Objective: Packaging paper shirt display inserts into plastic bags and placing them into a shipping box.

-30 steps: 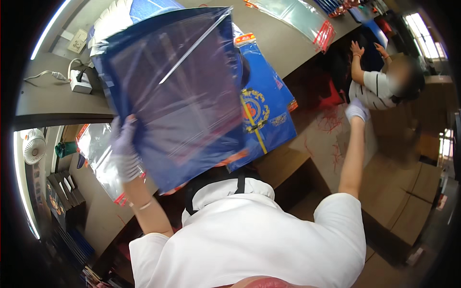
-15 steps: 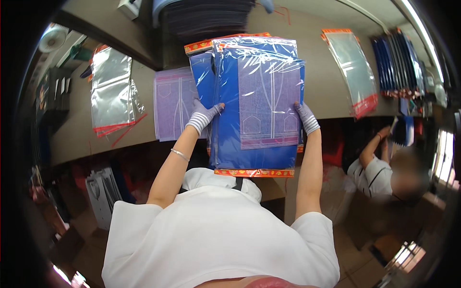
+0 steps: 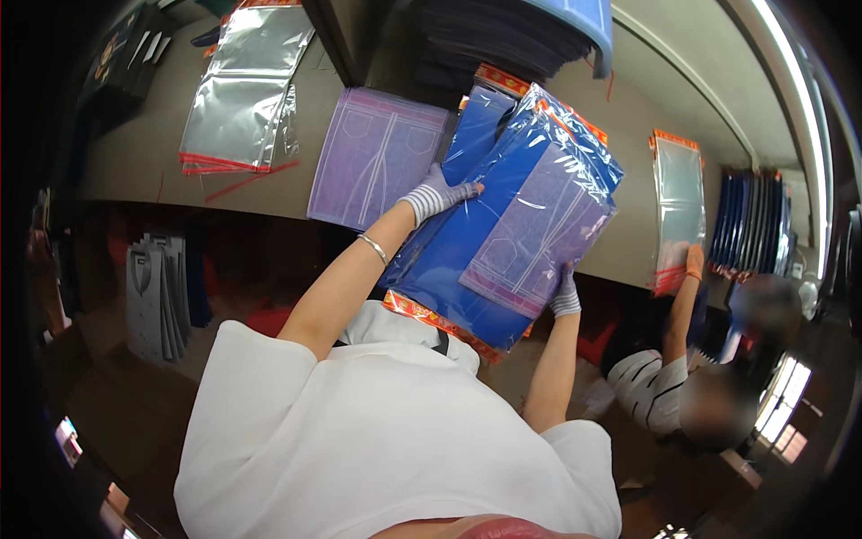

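Observation:
Both my hands, in lilac gloves with white-striped cuffs and bare fingertips, hold a stack of clear plastic packets. The packets contain flat blue pieces and have orange patterned edge strips. On the top one lies a purple sheet printed with pockets and seams. My left hand grips the left edge, thumb on top. My right hand holds the lower right edge, its fingers mostly hidden beneath. The stack is tilted, its top leaning right. Similar purple printed sheets lie on the table left of it.
Empty clear bags with red edges lie at the left. A dark stack stands at the back. At right, a co-worker's hand touches other clear bags, near a row of dark packets. Grey shirt-shaped pieces stand below the table.
The packet stack has turned clockwise, with my right hand lower and nearer me. My view has shifted left. The co-worker's arm has reached up to the clear bags at right.

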Demonstrator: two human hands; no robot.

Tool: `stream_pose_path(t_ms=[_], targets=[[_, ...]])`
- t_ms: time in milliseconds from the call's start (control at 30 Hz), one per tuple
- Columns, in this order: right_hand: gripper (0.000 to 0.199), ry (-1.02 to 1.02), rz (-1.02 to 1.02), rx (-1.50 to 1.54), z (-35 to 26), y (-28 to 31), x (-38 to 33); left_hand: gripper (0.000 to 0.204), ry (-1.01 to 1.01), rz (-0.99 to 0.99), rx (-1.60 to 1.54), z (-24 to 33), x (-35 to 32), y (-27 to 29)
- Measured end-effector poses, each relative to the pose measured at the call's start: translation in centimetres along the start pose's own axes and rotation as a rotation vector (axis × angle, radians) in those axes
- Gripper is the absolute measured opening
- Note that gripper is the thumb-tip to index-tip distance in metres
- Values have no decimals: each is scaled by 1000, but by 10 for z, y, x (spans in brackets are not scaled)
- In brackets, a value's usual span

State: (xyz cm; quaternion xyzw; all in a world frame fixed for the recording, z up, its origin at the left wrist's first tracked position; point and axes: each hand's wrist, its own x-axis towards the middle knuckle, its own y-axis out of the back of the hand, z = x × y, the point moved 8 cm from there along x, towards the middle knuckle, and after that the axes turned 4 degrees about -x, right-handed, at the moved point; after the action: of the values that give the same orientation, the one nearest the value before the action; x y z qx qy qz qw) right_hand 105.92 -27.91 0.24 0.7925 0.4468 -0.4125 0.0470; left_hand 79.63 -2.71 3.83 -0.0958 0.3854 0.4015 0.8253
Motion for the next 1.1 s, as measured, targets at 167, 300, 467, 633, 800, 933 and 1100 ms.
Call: stream_pose_path(t_ms=[167, 300, 467, 633, 800, 933, 1100], targets=[[77, 3, 42, 38, 13, 11, -4, 129, 21, 17, 69, 5, -2, 5], [77, 88, 42, -41, 5, 5, -6, 129, -99, -37, -96, 4, 0, -3], [75, 400, 33, -245, -11, -1, -49, 130, -347, -101, 58, 77, -92, -6], [80, 573, -49, -65, -95, -80, -122, 128, -765, -25, -48, 134, -185, 36], [56, 868, -43, -561, -139, -69, -101, 135, -1421, 4, -1, 195, -278, 112], [39, 1271, -43, -1290, -161, -161, -84, 130, -1130, -98, -380, 167, -260, 181], [49, 847, -275, -973, -124, -223, -48, 93, -1251, -81, 262, 103, -195, 240]])
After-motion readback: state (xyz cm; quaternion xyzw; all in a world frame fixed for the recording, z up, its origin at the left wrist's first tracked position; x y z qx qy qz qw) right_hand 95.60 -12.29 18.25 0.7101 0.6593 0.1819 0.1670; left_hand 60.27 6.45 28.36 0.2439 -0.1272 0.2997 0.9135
